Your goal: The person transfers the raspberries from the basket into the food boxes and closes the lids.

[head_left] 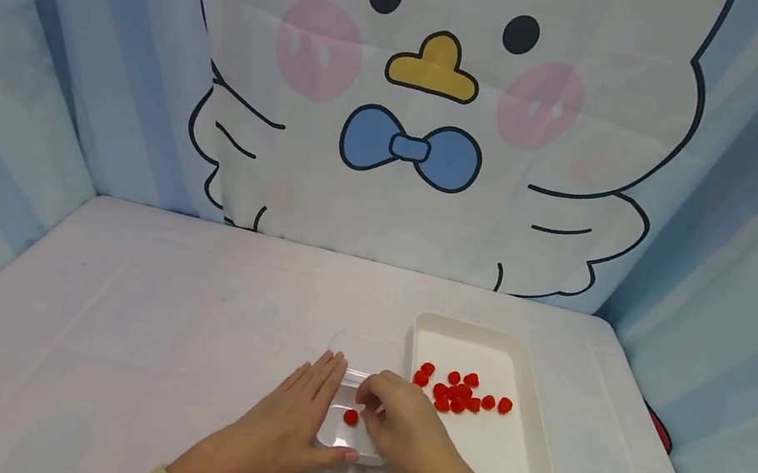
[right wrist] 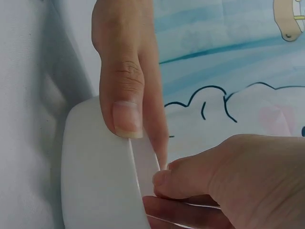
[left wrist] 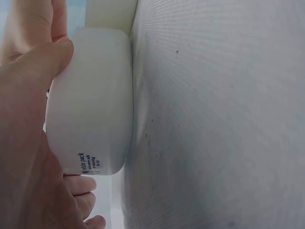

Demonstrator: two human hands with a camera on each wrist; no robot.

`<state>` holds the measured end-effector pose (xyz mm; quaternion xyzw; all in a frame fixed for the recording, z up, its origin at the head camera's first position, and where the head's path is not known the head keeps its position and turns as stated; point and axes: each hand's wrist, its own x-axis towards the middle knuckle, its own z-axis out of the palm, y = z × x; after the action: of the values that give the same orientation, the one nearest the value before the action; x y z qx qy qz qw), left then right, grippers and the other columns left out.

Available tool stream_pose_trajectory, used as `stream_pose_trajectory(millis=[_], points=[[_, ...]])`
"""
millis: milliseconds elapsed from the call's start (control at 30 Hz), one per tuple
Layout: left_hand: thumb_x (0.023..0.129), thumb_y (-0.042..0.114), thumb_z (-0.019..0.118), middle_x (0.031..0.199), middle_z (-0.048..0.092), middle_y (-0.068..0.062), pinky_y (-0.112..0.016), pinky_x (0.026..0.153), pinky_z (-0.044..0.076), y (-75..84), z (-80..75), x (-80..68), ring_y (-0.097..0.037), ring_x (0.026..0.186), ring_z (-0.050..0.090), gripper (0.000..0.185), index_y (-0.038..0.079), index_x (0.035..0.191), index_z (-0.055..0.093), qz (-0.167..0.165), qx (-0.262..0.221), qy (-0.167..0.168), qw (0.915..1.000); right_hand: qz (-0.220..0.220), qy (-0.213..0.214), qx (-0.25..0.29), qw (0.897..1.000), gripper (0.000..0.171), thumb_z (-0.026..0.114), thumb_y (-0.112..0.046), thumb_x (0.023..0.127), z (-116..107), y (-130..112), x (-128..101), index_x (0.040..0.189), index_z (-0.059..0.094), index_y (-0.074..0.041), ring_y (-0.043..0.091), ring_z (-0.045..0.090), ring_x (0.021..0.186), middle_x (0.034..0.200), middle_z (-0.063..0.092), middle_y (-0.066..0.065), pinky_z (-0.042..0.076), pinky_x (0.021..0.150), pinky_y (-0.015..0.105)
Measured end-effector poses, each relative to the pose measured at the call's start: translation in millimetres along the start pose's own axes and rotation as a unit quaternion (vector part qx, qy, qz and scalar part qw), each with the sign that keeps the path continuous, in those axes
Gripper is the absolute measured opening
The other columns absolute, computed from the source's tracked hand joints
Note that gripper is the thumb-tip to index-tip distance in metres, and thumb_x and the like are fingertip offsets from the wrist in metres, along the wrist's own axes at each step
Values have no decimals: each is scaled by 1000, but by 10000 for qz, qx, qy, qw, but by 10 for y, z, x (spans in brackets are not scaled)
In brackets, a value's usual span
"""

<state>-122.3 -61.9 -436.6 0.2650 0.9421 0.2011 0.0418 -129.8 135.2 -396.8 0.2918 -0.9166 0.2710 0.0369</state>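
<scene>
A small white container (head_left: 367,348) stands on the table beside a white tray (head_left: 536,467). One red ball (head_left: 351,416) lies inside it. My left hand (head_left: 319,403) braces the container, its fingers stretched along the left wall and its thumb (left wrist: 47,62) pressed on the near wall (left wrist: 95,105). My right hand (head_left: 373,400) hovers over the container's right side with its fingertips bunched and curled downward. In the right wrist view these fingers (right wrist: 162,186) meet at the container's rim (right wrist: 95,181), next to the left thumb (right wrist: 126,114). Nothing shows between them.
Several red balls (head_left: 462,391) lie clustered in the far half of the tray. The pale table (head_left: 144,314) spreads to the left and back. Cartoon-printed curtains (head_left: 417,108) close it in at the back and on both sides.
</scene>
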Motion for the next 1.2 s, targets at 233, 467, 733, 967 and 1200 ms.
stream_pose_trajectory(millis=[233, 467, 733, 967, 1200], points=[[86, 76, 50, 164, 25, -15, -49, 122, 27, 1, 17, 7, -29, 153, 21, 108, -1, 156, 21, 98, -60, 140, 9998, 10, 213, 162, 9996, 17, 72, 4, 84, -111, 73, -5, 97, 68, -6, 10, 65, 82, 92, 70, 2, 60, 76, 23], [86, 75, 51, 163, 24, -17, -49, 122, 27, 9, 16, 11, -30, 153, 21, 109, -3, 155, 20, 145, -59, 181, 9997, 136, 487, 351, 9981, 18, 71, 6, 84, -222, 158, -28, 97, 68, -7, 12, 67, 84, 92, 69, 3, 60, 75, 24], [86, 75, 51, 164, 23, -16, -50, 122, 27, 6, 10, 12, -30, 153, 21, 109, -2, 156, 19, 112, -138, 115, 9998, 361, 890, 432, 9944, 20, 71, 8, 83, -330, 279, -53, 95, 67, -7, 13, 66, 83, 91, 67, 3, 59, 72, 24], [85, 75, 53, 166, 20, -12, -49, 124, 24, 9, 9, 22, -28, 154, 17, 110, 2, 158, 15, -82, -204, -114, 9997, 553, 1287, 115, 9901, 20, 71, 8, 82, -417, 379, -93, 92, 67, -8, 13, 66, 84, 89, 66, -1, 61, 73, 30], [84, 75, 55, 166, 18, -10, -49, 124, 23, 18, 5, 38, -27, 155, 15, 111, 4, 158, 14, -264, -235, -276, 9990, 1238, 1316, -182, 9834, 17, 72, 2, 84, -481, 419, -114, 96, 67, -9, 14, 64, 84, 92, 68, 3, 61, 77, 38]])
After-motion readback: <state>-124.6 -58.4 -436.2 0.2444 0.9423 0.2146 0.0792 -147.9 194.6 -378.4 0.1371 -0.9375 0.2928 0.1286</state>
